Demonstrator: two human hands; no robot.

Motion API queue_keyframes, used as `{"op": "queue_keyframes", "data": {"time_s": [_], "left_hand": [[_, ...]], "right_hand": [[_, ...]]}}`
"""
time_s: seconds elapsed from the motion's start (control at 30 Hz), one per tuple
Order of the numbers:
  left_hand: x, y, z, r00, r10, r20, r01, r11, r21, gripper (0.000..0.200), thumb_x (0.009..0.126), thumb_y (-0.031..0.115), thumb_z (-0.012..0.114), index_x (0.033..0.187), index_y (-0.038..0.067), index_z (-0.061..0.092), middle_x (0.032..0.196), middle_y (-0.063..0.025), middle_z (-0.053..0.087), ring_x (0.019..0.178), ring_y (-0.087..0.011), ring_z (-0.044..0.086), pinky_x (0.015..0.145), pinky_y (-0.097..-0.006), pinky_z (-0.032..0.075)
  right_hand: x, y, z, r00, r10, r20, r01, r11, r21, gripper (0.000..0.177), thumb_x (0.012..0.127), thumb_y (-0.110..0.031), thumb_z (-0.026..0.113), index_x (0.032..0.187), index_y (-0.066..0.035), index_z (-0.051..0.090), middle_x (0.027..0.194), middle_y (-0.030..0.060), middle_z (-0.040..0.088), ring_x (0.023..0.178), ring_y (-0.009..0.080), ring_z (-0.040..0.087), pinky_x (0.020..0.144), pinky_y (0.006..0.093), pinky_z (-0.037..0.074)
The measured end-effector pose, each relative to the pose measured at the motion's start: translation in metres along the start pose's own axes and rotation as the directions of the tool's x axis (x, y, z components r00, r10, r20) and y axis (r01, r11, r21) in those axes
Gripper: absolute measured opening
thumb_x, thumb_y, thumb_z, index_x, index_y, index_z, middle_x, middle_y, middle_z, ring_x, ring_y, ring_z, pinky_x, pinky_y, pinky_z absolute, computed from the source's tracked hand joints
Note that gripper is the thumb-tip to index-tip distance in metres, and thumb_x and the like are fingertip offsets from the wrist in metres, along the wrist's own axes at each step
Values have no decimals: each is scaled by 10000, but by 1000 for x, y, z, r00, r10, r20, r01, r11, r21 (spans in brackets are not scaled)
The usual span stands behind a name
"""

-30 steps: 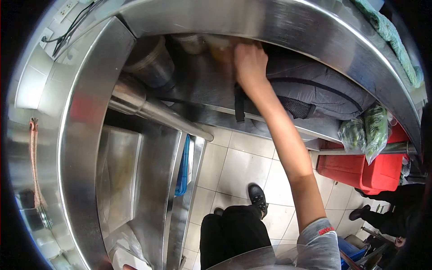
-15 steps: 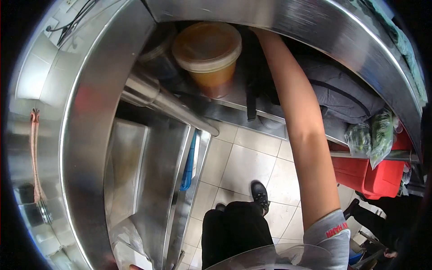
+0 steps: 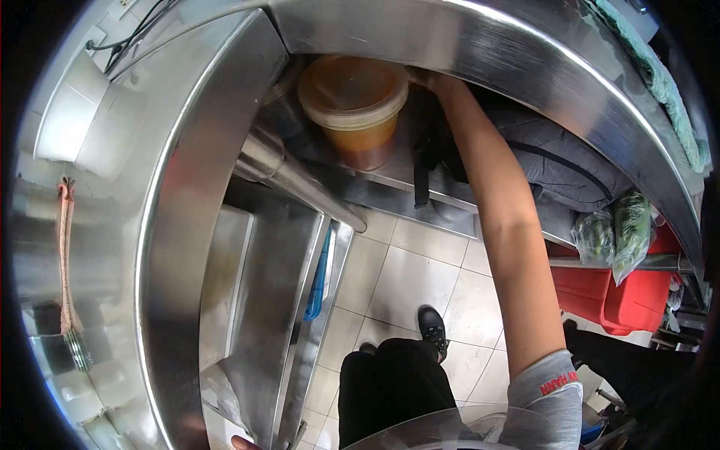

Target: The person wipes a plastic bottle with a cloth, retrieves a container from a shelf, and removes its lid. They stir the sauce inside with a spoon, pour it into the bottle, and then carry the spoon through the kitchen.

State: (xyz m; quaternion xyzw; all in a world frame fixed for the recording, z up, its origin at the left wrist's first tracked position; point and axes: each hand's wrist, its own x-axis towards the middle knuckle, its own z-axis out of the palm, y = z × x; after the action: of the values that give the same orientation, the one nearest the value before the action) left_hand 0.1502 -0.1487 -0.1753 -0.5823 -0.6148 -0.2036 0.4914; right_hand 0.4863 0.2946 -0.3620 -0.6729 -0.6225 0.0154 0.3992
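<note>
My right arm stretches up into the steel shelf space under the counter. Of my right hand (image 3: 430, 80), only the back and wrist show, close beside the lid edge of a round plastic tub (image 3: 367, 139); its fingers are hidden in shadow. The tub stands upright with its pale, orange-stained lid on and orange-brown contents showing through the wall. To the right of the forearm lies a dark grey padded bag (image 3: 570, 169) with black straps. At the bottom edge, a small part of my left hand (image 3: 243, 442) shows near a clear plastic bag (image 3: 219, 394).
A steel pipe (image 3: 307, 187) crosses below the tub. Bagged green vegetables (image 3: 631, 232) and a red bin (image 3: 637, 296) are at the right. A blue-handled item (image 3: 319, 277) hangs by the steel cabinet. A teal cloth (image 3: 660, 82) lies on the counter; another person's dark-clothed leg (image 3: 622, 360) is lower right.
The view has shifted slightly, so the tub and counter appear lower. More of my right hand now shows beside the tub, and a little more of my left hand has entered at the bottom.
</note>
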Motion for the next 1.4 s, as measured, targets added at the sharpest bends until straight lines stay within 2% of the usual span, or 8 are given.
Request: {"op": "queue_keyframes", "data": {"time_s": [0.33,0.47,0.63,0.83,0.9,1.17,1.2,1.4], "left_hand": [[2,0,-8,995,-6,99,2,999,36,675,810,501,547,1255,12,408,1192,-112,483,1059,-197,459,943,-370,333],[6,1,-8,994,25,110,-29,999,28,656,811,472,558,1248,6,411,1188,-123,476,1055,-208,458,935,-378,344],[4,-5,-11,988,96,122,-104,993,62,644,806,435,573,1247,-3,408,1185,-130,473,1050,-212,460,915,-370,368],[8,-11,-12,985,138,108,-138,990,-5,618,789,363,605,1256,10,407,1214,-130,457,1037,-212,486,833,-318,435],[11,-11,-12,985,127,121,-125,992,-22,636,769,382,613,1259,31,410,1253,-114,438,1069,-206,470,859,-317,415],[7,-12,-32,952,20,305,-36,998,47,746,742,502,621,1269,25,395,1243,-112,462,1097,-246,446,924,-351,289],[-2,-6,-26,972,-64,225,77,996,-50,559,748,226,658,1223,2,465,1227,-178,498,1134,-319,439,942,-417,279],[-5,-17,-31,951,-16,310,33,998,-49,580,692,368,649,1162,73,481,1159,-157,498,1040,-286,430,850,-410,276]], "right_hand": [[-30,-24,-45,956,83,-282,25,933,360,648,805,-319,611,1312,-88,280,1312,218,291,1202,348,341,979,466,294],[-141,-105,-77,942,305,-139,-59,559,827,721,799,-293,628,1361,-85,228,1360,234,242,1240,365,304,996,479,275],[-211,-121,-10,957,-88,-277,175,936,306,901,721,-195,723,1397,-77,140,1380,276,141,1247,430,263,993,454,303],[-146,-83,53,950,-35,-310,105,971,212,702,746,-164,685,1318,-27,302,1259,282,355,1110,444,407,942,436,362],[-109,-68,54,990,80,117,-90,993,81,482,782,-171,645,1178,25,452,1045,271,532,976,439,508,885,445,403],[-67,-83,73,966,95,239,-78,994,-76,464,788,-171,636,1165,32,458,1038,267,540,971,427,522,874,434,422],[-71,-85,76,966,93,239,-79,995,-68,462,789,-171,635,1164,33,459,1037,266,541,970,425,523,873,433,425],[-97,-88,66,964,46,263,-45,999,-10,449,793,-171,628,1154,38,463,1032,263,547,966,416,533,865,425,440]]}}
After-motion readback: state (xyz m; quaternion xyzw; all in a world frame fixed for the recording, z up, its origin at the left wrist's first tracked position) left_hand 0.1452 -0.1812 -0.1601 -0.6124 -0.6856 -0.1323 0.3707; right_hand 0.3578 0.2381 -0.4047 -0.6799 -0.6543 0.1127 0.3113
